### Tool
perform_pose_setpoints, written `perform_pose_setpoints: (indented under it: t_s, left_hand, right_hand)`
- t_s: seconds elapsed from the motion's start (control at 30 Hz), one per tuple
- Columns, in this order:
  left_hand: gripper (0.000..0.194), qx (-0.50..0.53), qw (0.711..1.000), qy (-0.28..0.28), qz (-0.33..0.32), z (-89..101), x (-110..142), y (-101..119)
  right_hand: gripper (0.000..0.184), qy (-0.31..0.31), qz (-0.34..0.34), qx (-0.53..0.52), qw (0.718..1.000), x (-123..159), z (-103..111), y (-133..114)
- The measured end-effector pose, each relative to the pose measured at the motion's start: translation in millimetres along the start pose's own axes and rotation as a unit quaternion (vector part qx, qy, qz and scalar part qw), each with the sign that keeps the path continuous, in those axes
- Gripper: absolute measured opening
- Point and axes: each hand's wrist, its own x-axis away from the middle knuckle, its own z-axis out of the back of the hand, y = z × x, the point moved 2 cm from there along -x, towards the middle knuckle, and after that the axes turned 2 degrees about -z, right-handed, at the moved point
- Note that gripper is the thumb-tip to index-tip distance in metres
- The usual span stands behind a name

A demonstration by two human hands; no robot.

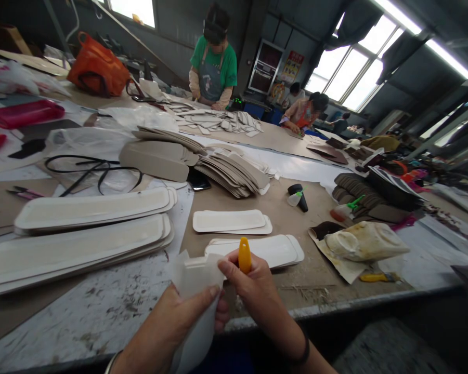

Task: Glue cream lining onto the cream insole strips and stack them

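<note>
Clamps a pale translucent panel [197, 278] in the left hand [179, 314], with the thumb across its front and the fingers curled behind, notched end up and rounded end down past the near edge of the stained workbench [140, 301]. Grips a yellow-orange tool handle [244, 255] near upright in the right hand [255, 285], with the thumb tip at the panel's upper right side; cannot tell the sort of tool. Has, just beyond the grip, two short stacks of white round-cornered strips [228, 221], with the nearer one partly hidden behind the right hand. Has longer white strips [93, 210] stacked to the left of the grip and, farther beyond, fanned grey-beige pieces [234, 174]. Shows, to the right of the grip, a stained plastic container [370, 240], with a yellow-handled brush [374, 278] near it, and past those a green-nozzled bottle [340, 212] beside stacked dark pieces [361, 192]. Includes, well apart across the bench, a co-worker in a green shirt [214, 67] behind loose cut pieces [218, 122].
</note>
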Motion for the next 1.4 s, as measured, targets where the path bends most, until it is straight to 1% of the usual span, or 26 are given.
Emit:
perform_pose_setpoints:
  t_s: [0.07,0.13,0.17,0.2,0.27,0.33,0.37,0.43,0.47,0.5,0.53,0.6,0.67,0.7,0.8,0.87,0.93,1.03,1.13,1.27,1.33,1.4]
  left_hand:
    - [0.045,0.022,0.999,-0.004,-0.023,-2.2,-2,-2]
    - [0.041,0.024,0.999,-0.009,-0.046,-6.6,-3,-6]
    - [0.040,0.020,0.998,-0.013,-0.052,-8.9,-3,-10]
    - [0.040,0.017,0.998,-0.017,-0.052,-10.6,-3,-16]
    - [0.045,0.003,0.999,-0.012,-0.035,-11.3,-1,-31]
    - [0.048,-0.031,0.999,0.009,-0.033,-7.6,2,-45]
    - [0.047,-0.049,0.998,0.018,-0.027,-4.6,3,-50]
    - [0.047,-0.066,0.997,0.029,-0.005,2.7,5,-54]
    - [0.046,-0.071,0.997,0.037,0.003,6.9,4,-52]
    - [0.046,-0.078,0.996,0.052,0.002,11.5,3,-48]
    - [0.045,-0.092,0.993,0.074,-0.013,16.2,0,-41]
    - [0.044,-0.144,0.980,0.117,-0.076,23.9,-8,-24]
    - [0.044,-0.191,0.967,0.130,-0.104,27.6,-19,-9]
    - [0.045,-0.212,0.963,0.126,-0.106,27.8,-23,-3]
    - [0.045,-0.255,0.956,0.103,-0.099,23.9,-33,10]
    - [0.044,-0.269,0.954,0.096,-0.092,20.2,-36,15]
    - [0.041,-0.275,0.953,0.100,-0.083,18.1,-37,18]
    - [0.043,-0.283,0.951,0.101,-0.073,18.7,-39,18]
    - [0.042,-0.280,0.953,0.094,-0.065,21.1,-41,15]
    - [0.041,-0.275,0.955,0.103,-0.051,19.7,-42,15]
    - [0.040,-0.263,0.957,0.110,-0.046,16.8,-43,16]
    - [0.039,-0.261,0.957,0.119,-0.040,14.3,-45,17]
  right_hand:
    - [0.029,-0.042,-0.050,-0.067,0.996,4,-3,5]
    - [0.038,-0.095,-0.114,-0.127,0.981,11,-7,14]
    - [0.042,-0.099,-0.133,-0.140,0.976,16,-7,19]
    - [0.044,-0.082,-0.138,-0.143,0.977,20,-6,23]
    - [0.044,-0.016,-0.124,-0.128,0.984,27,4,31]
    - [0.044,0.056,-0.117,-0.128,0.983,32,19,36]
    - [0.045,0.078,-0.127,-0.138,0.979,33,28,36]
    - [0.048,0.092,-0.155,-0.156,0.971,30,45,34]
    - [0.047,0.081,-0.163,-0.151,0.972,27,53,30]
    - [0.045,0.056,-0.162,-0.130,0.977,22,60,25]
    - [0.041,0.020,-0.151,-0.090,0.984,16,66,19]
    - [0.031,-0.069,-0.104,0.027,0.992,1,71,7]
    - [0.027,-0.154,-0.051,0.132,0.978,-16,67,-4]
    - [0.026,-0.188,-0.032,0.164,0.968,-24,63,-7]
    - [0.023,-0.247,-0.002,0.238,0.939,-47,47,-13]
    - [0.024,-0.266,0.006,0.297,0.917,-59,37,-13]
    - [0.026,-0.277,0.020,0.346,0.896,-67,29,-11]
    - [0.023,-0.272,0.047,0.406,0.871,-74,23,-6]
    - [0.018,-0.259,0.061,0.458,0.848,-76,21,-3]
    - [0.012,-0.257,0.062,0.500,0.825,-75,19,-5]
    - [0.012,-0.266,0.053,0.519,0.811,-75,17,-7]
    - [0.015,-0.283,0.041,0.534,0.795,-75,14,-8]
